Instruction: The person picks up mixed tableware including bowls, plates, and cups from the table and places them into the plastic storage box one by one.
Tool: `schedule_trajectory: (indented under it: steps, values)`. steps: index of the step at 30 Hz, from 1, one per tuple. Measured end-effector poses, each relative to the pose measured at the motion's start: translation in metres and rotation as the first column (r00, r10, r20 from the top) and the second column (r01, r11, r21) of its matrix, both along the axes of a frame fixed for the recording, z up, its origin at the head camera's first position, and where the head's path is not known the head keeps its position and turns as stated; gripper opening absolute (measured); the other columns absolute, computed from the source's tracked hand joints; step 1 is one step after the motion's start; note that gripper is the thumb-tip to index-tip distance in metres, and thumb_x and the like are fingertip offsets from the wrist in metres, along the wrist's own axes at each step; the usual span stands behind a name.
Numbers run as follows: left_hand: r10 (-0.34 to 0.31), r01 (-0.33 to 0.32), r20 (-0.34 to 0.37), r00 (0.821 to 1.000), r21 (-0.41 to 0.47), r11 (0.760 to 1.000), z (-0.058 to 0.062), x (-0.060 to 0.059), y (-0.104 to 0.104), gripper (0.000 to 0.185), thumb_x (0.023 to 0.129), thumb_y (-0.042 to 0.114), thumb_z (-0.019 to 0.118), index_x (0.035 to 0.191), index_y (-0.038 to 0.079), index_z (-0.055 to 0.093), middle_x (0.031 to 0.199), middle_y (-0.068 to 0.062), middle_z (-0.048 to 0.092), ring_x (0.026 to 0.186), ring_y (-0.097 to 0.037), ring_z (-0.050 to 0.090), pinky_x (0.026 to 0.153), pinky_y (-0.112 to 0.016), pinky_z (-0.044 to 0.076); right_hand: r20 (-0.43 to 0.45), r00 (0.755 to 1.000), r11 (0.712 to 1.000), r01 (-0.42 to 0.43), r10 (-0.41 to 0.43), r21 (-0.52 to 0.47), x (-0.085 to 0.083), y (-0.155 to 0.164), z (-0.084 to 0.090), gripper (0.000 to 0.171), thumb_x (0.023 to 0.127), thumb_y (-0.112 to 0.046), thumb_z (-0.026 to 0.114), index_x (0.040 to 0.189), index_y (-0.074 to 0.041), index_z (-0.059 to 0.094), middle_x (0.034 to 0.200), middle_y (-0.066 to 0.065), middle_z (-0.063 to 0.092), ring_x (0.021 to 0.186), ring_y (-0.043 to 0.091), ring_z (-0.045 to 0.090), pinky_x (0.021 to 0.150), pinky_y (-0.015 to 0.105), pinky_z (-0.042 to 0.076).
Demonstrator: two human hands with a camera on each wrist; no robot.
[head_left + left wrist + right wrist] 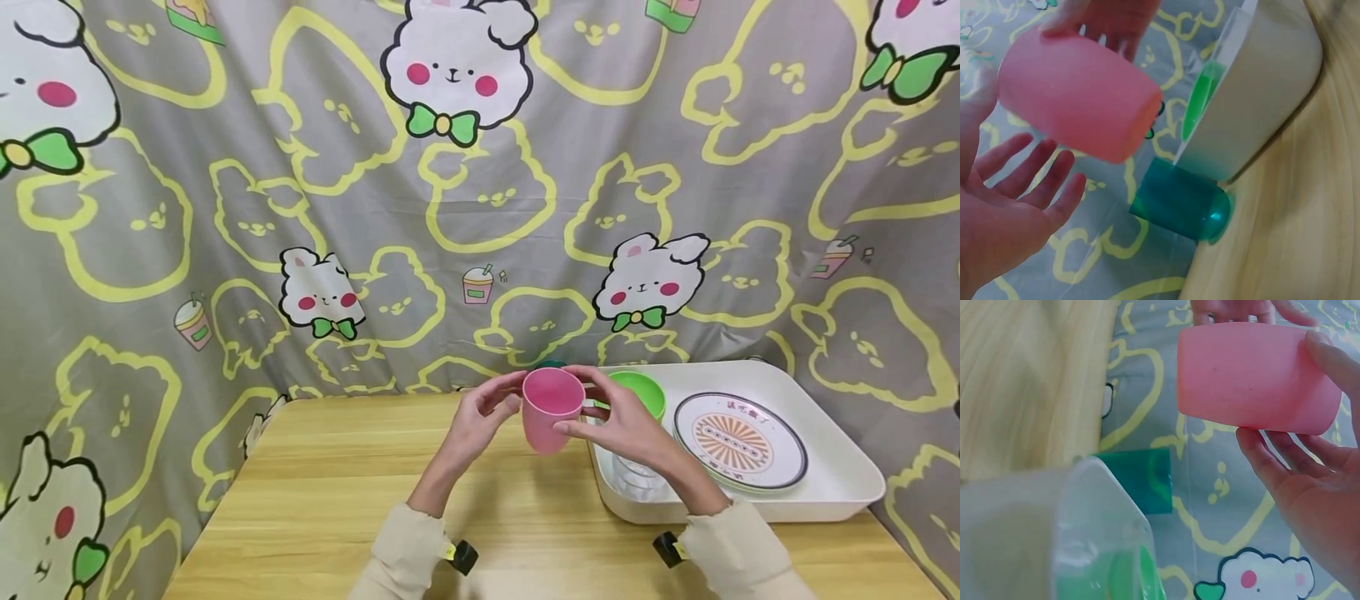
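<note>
Curtain (225, 208) with cartoon bunnies hangs behind the wooden table (337, 508). White tray (840, 492) sits at the table's right edge, near the back, w/ a patterned plate (742, 442), a green bowl (641, 392) and a clear glass (637, 479) in it. A teal cup (1179, 200) stands just beside the tray's back-left corner (barely peeks out in the head view). Pink cup (552, 408) is held up above the table's back edge, just left of the tray, upright, mouth up, long axis vertical. Right hand (630, 425) pinches it, thumb on one side, fingers round the other. Left hand (480, 417) is at the cup's left side, fingers relaxed and spread; can't tell if they touch. So the cup lies btwn both hands, right one carrying it.
</note>
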State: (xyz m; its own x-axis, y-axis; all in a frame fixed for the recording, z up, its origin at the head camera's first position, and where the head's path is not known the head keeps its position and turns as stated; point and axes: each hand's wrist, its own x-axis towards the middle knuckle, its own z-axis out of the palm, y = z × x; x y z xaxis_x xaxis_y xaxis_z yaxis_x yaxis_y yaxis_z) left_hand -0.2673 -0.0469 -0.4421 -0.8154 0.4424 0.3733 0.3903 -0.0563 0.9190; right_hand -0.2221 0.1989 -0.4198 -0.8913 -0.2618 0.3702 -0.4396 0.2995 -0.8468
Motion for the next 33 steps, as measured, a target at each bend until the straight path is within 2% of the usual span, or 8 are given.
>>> schedule_trajectory:
  steps: [3, 5, 11, 16, 19, 23, 28, 33]
  values:
    - [0.035, -0.035, 0.016, 0.999, 0.014, 0.999, -0.005, -0.005, 0.005, 0.037, 0.107, 0.014, 0.056, 0.14, -0.001, 0.059, 0.135, -0.021, 0.062, 0.124, -0.032, 0.06, 0.103, -0.044, 0.053, -0.016, 0.999, 0.999, 0.033, -0.032, 0.03, 0.004, 0.01, 0.005, 0.082, 0.079, -0.022, 0.091, 0.146, -0.006, 0.048, 0.141, 0.014, 0.055, 0.122, 0.036, 0.062, 0.095, 0.037, 0.057]
    - [0.07, -0.071, 0.022, 0.997, 0.015, 0.997, -0.008, -0.007, 0.008, 0.036, 0.107, 0.013, 0.056, 0.139, -0.002, 0.059, 0.134, -0.023, 0.062, 0.124, -0.033, 0.06, 0.102, -0.045, 0.054, -0.036, 0.998, 0.998, 0.048, -0.046, 0.052, 0.006, 0.017, 0.009, 0.081, 0.079, -0.021, 0.092, 0.145, -0.005, 0.048, 0.139, 0.014, 0.056, 0.121, 0.037, 0.062, 0.094, 0.038, 0.058]
    - [0.148, -0.148, 0.035, 0.988, -0.011, 0.989, -0.017, -0.013, 0.017, 0.043, 0.1, 0.004, 0.063, 0.142, -0.001, 0.055, 0.136, -0.022, 0.06, 0.124, -0.036, 0.058, 0.1, -0.04, 0.054, -0.101, 0.991, 0.99, 0.094, -0.084, 0.1, 0.018, 0.037, 0.018, 0.081, 0.078, -0.019, 0.092, 0.146, -0.005, 0.049, 0.138, 0.015, 0.058, 0.118, 0.038, 0.063, 0.089, 0.038, 0.059]
    - [0.188, -0.187, 0.021, 0.982, -0.034, 0.982, -0.023, -0.018, 0.023, 0.052, 0.096, 0.004, 0.068, 0.145, -0.001, 0.051, 0.14, -0.022, 0.056, 0.126, -0.039, 0.055, 0.102, -0.05, 0.052, -0.133, 0.985, 0.978, 0.131, -0.11, 0.159, 0.028, 0.051, 0.023, 0.085, 0.079, -0.022, 0.091, 0.15, -0.007, 0.047, 0.141, 0.015, 0.057, 0.117, 0.038, 0.063, 0.085, 0.038, 0.061]
    - [0.2, -0.199, 0.011, 0.98, -0.046, 0.979, -0.029, -0.022, 0.028, 0.057, 0.095, 0.005, 0.071, 0.146, -0.002, 0.049, 0.142, -0.024, 0.053, 0.129, -0.043, 0.052, 0.104, -0.059, 0.049, -0.165, 0.978, 0.967, 0.158, -0.126, 0.2, 0.034, 0.061, 0.024, 0.083, 0.078, -0.022, 0.092, 0.148, -0.007, 0.049, 0.137, 0.013, 0.06, 0.111, 0.033, 0.066, 0.082, 0.032, 0.062]
    - [0.224, -0.223, 0.004, 0.975, -0.086, 0.971, -0.034, -0.03, 0.035, 0.064, 0.091, 0.008, 0.076, 0.147, -0.002, 0.046, 0.146, -0.024, 0.051, 0.132, -0.043, 0.049, 0.106, -0.063, 0.045, -0.209, 0.966, 0.949, 0.2, -0.15, 0.243, 0.041, 0.075, 0.022, 0.081, 0.077, -0.022, 0.093, 0.144, -0.006, 0.052, 0.132, 0.011, 0.063, 0.104, 0.03, 0.069, 0.08, 0.029, 0.062]
    - [0.25, -0.244, 0.01, 0.968, -0.167, 0.955, -0.038, -0.038, 0.044, 0.078, 0.089, 0.016, 0.08, 0.153, -0.002, 0.039, 0.151, -0.026, 0.044, 0.138, -0.044, 0.042, 0.11, -0.061, 0.042, -0.23, 0.958, 0.933, 0.233, -0.171, 0.276, 0.047, 0.09, 0.018, 0.081, 0.075, -0.023, 0.095, 0.142, -0.007, 0.052, 0.13, 0.01, 0.063, 0.104, 0.03, 0.07, 0.077, 0.029, 0.062]
    - [0.273, -0.265, 0.007, 0.962, -0.22, 0.939, -0.042, -0.045, 0.052, 0.088, 0.088, 0.019, 0.081, 0.155, -0.005, 0.03, 0.154, -0.028, 0.038, 0.141, -0.047, 0.037, 0.112, -0.06, 0.039, -0.227, 0.958, 0.925, 0.24, -0.176, 0.295, 0.049, 0.099, 0.01, 0.08, 0.072, -0.018, 0.096, 0.138, -0.006, 0.052, 0.126, 0.011, 0.063, 0.102, 0.03, 0.069, 0.075, 0.024, 0.061]
